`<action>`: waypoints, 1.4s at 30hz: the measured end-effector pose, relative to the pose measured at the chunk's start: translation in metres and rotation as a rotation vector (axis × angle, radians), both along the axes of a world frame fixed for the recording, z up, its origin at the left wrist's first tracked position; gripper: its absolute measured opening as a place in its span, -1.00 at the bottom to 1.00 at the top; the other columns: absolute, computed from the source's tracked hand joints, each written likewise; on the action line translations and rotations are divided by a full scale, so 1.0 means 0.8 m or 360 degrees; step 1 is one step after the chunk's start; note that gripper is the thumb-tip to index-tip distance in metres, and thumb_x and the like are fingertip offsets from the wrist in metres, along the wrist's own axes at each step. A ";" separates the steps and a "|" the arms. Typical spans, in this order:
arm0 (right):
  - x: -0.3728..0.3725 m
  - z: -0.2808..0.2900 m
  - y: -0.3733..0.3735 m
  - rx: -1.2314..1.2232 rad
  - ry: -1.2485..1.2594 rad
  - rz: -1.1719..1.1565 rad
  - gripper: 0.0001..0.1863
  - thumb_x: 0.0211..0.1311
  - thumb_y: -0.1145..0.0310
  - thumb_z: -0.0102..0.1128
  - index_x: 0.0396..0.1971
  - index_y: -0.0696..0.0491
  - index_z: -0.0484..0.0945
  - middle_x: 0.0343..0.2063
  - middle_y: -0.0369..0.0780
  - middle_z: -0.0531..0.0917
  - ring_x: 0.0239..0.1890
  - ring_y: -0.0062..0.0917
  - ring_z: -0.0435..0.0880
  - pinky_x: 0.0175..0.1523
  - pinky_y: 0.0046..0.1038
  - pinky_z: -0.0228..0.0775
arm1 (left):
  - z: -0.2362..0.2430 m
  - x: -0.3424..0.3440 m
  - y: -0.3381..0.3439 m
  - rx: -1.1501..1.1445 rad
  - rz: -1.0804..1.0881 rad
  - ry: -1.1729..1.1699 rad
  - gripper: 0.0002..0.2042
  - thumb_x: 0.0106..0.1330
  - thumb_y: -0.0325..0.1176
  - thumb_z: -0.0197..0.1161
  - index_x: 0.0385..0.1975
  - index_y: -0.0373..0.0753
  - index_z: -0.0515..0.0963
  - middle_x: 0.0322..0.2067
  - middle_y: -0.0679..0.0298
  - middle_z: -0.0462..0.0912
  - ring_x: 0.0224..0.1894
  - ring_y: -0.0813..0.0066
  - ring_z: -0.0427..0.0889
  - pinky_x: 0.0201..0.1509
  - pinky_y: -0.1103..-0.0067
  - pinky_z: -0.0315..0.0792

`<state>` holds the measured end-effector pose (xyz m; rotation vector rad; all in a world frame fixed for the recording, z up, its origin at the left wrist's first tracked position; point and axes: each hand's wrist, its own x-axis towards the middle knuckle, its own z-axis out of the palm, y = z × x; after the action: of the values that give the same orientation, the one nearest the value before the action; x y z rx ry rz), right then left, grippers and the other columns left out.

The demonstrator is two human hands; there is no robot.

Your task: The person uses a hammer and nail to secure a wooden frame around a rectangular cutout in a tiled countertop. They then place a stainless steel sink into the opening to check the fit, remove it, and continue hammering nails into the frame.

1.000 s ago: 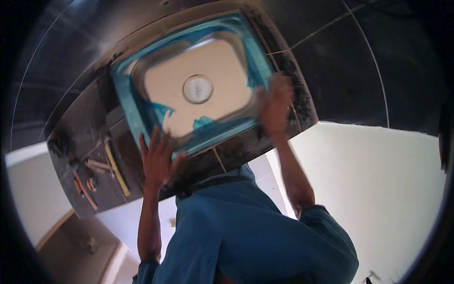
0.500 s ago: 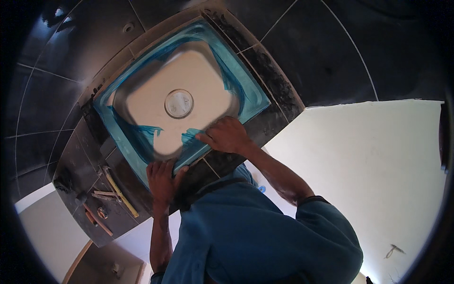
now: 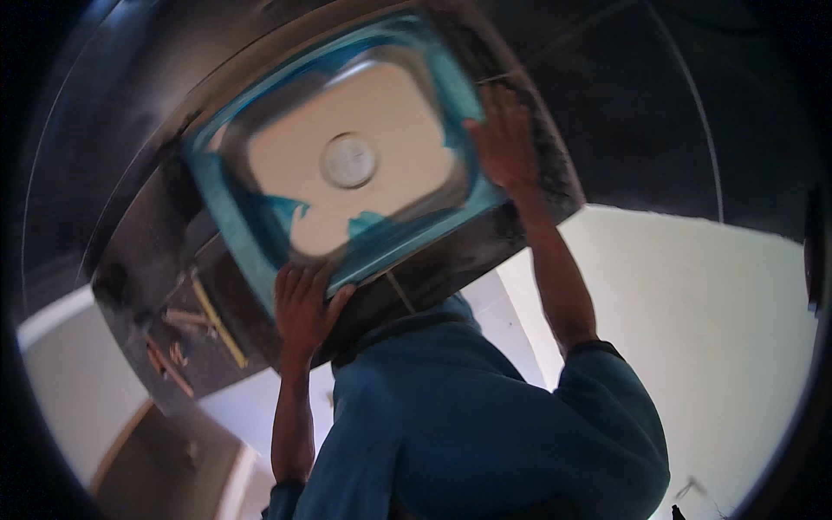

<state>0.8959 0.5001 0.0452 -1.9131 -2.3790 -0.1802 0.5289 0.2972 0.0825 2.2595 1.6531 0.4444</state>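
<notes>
A metal sink sits in the dark tiled counter, its rim covered by torn blue protective film. Its drain shows as a round pale disc in the basin floor. At the near left corner, my left hand rests on the rim with the thumb apart from the fingers. My right hand lies on the right edge of the sink, fingers stretched toward the back over rim and counter. Neither hand holds anything. The picture is somewhat blurred.
To the left on the counter lie a yellow-handled tool, a hammer-like tool with a reddish handle and other small pieces. Dark tiled walls rise behind and at the right. A pale surface lies below right.
My right hand has moved from the sink's near edge to its right edge and its fingers have straightened. My left hand stays at the near left corner. The view has shifted.
</notes>
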 end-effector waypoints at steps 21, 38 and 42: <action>-0.221 0.032 -0.150 -0.0387 0.0218 0.0900 -0.46 0.52 0.01 -0.08 0.23 0.12 0.48 0.22 -0.07 0.54 0.45 -0.17 0.27 0.50 -0.05 0.02 | 0.003 -0.128 -0.074 -0.0745 0.1400 -0.1147 0.22 -0.02 0.15 0.60 0.49 -0.36 -0.07 0.37 -0.20 0.21 0.41 -0.04 0.28 0.47 0.27 0.21; -0.204 0.019 -0.177 -0.0143 0.0478 0.0890 -0.44 0.40 -0.02 0.12 0.18 0.11 0.48 0.15 -0.04 0.56 0.23 -0.14 0.51 0.37 -0.01 0.24 | -0.003 -0.032 -0.125 -0.0061 0.0729 0.0416 -0.36 0.53 -0.15 0.06 0.47 -0.37 0.07 0.50 -0.07 0.07 0.57 0.03 -0.02 0.59 0.07 -0.18; -0.044 0.010 -0.167 0.0285 0.0282 0.0242 -0.32 0.47 -0.01 0.03 0.34 0.22 0.27 0.37 0.10 0.27 0.44 -0.06 0.23 0.49 0.03 0.03 | -0.001 0.004 -0.146 -0.0218 0.0716 0.0466 -0.38 0.58 -0.08 -0.08 0.46 -0.40 0.09 0.50 -0.07 0.06 0.57 0.03 -0.02 0.60 0.08 -0.19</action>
<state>0.8611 0.3666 0.0536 -1.5937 -2.2937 -0.1968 0.5321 0.1806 0.0818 1.9164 2.2752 0.0900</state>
